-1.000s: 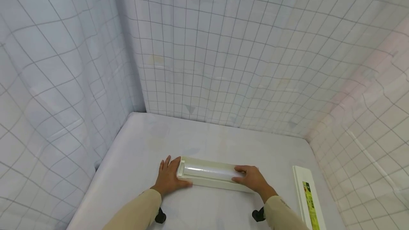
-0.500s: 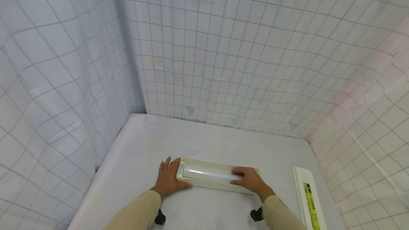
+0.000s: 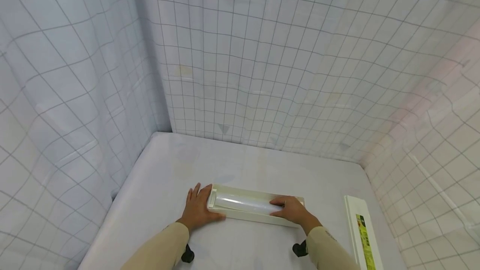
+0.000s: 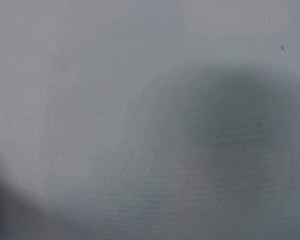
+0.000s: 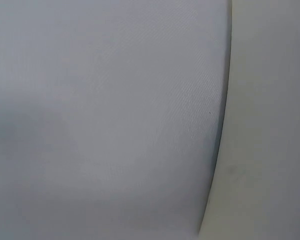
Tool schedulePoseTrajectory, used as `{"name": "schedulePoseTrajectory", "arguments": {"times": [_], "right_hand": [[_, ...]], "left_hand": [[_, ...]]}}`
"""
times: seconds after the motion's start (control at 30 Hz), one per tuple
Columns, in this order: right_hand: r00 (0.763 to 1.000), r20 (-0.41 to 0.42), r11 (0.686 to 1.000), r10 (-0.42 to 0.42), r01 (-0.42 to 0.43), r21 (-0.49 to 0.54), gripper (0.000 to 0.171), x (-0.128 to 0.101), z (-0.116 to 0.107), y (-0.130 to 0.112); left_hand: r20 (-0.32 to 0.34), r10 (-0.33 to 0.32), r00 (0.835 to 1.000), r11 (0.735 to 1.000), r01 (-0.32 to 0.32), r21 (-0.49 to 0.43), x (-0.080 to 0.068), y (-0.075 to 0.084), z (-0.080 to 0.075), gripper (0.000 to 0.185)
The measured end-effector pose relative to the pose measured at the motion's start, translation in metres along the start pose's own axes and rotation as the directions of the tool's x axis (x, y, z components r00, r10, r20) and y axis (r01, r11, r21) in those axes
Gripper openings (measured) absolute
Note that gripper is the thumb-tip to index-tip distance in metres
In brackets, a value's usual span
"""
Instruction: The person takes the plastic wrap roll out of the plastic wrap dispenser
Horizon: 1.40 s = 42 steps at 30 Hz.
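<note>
here, the left hand spreads its fingers against the end of the white tray — the right hand grips the shiny roll, thumb and fingers curled partway round it — and the roll lies in the tray, reaching toward the left fingers.
</note>
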State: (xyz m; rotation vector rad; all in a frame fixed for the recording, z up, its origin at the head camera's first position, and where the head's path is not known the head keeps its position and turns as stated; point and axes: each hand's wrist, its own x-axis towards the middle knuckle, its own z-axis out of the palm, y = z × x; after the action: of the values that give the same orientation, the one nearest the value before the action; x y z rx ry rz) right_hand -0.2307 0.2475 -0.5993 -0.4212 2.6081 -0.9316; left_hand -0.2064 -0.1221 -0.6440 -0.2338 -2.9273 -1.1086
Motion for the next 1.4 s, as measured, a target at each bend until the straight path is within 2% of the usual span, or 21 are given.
{"name": "schedulePoseTrajectory", "arguments": {"times": [0.3,0.63,0.77,1.07,1.4], "right_hand": [[1.0,0.0,1.0,0.017,-0.017,0.005,0.045,0.0,0.0,-0.001],[1.0,0.009,0.999,0.014,-0.014,0.03,0.045,-0.003,-0.002,-0.001],[1.0,-0.004,1.0,0.017,-0.017,0.003,0.045,-0.003,-0.004,-0.003],[1.0,-0.008,0.998,-0.01,0.01,-0.059,0.052,-0.001,-0.009,-0.012],[1.0,-0.028,0.994,0.009,-0.012,-0.105,0.057,-0.003,-0.017,-0.019]], "left_hand": [[-0.024,0.017,1.0,1.0,-0.017,-0.008,0.0,-0.001,0.001,0.115],[-0.019,0.018,1.0,1.0,-0.018,0.006,0.0,0.0,0.002,0.116],[-0.028,0.035,0.999,0.999,-0.035,0.005,0.001,0.0,0.003,0.116],[-0.019,0.02,1.0,1.0,-0.019,0.013,0.0,0.0,0.0,0.117],[-0.023,0.04,0.999,0.999,-0.039,0.015,-0.001,-0.004,0.002,0.117]]}}
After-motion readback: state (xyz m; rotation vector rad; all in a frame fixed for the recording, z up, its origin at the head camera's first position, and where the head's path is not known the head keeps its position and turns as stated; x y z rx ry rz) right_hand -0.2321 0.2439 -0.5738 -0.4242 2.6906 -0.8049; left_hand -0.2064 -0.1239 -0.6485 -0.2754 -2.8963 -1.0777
